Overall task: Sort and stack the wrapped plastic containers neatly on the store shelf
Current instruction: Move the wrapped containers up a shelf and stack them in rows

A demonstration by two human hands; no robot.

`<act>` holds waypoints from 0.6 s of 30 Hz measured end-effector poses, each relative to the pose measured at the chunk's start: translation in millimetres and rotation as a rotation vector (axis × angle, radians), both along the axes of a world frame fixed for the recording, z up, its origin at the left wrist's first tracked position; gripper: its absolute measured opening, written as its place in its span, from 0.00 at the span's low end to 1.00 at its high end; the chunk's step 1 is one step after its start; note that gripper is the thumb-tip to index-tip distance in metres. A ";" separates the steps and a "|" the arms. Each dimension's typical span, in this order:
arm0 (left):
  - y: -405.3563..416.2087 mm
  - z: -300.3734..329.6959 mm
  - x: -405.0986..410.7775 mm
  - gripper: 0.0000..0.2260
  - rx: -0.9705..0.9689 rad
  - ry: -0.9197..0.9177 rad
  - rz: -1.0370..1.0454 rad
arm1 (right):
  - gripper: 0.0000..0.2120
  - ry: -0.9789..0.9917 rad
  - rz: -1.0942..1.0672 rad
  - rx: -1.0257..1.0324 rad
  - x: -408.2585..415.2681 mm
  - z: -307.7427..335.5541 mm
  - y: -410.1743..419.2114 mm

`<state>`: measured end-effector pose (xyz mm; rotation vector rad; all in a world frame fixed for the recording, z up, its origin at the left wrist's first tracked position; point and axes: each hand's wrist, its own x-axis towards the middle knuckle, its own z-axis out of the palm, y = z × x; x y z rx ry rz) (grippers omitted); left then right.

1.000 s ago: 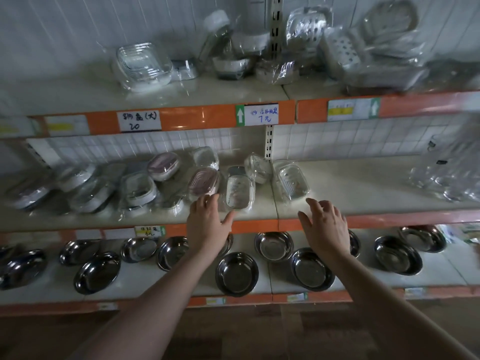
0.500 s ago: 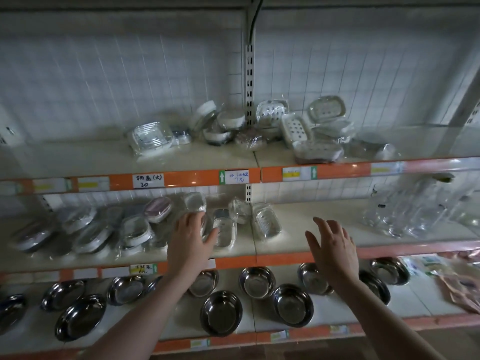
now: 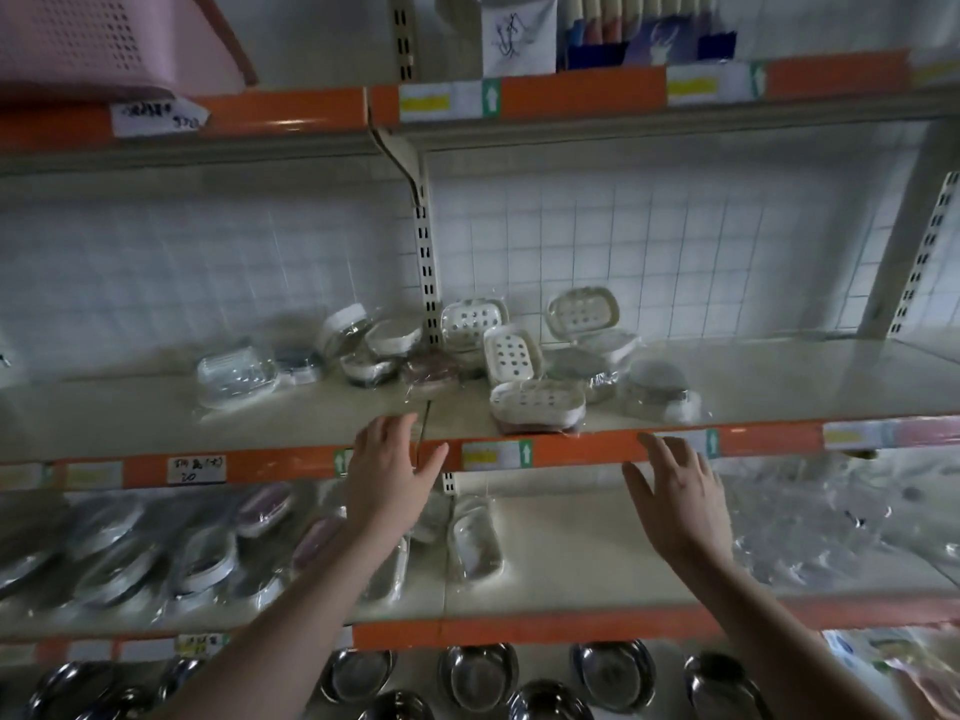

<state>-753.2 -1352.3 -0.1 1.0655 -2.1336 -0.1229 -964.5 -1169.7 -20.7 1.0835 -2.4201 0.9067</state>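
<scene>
Cream plastic containers in clear wrap lie jumbled mid-shelf. I see my left hand and right hand spread, holding nothing, before its orange edge; steel bowls sit below.

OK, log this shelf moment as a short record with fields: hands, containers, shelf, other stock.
left hand: open, fingers spread, raised at the orange shelf edge, holding nothing
right hand: open, raised at the same edge, holding nothing
wrapped containers: loose jumbled pile mid-shelf, some tilted against the tiled wall, not stacked
shelf below: more wrapped dishes lying scattered
bottom shelf: steel bowls
top shelf: pink perforated basket
</scene>
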 end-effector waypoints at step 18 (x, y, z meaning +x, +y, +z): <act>-20.0 16.6 -144.7 0.33 0.076 -0.291 -0.289 | 0.20 0.005 -0.070 0.064 -128.7 29.8 -13.2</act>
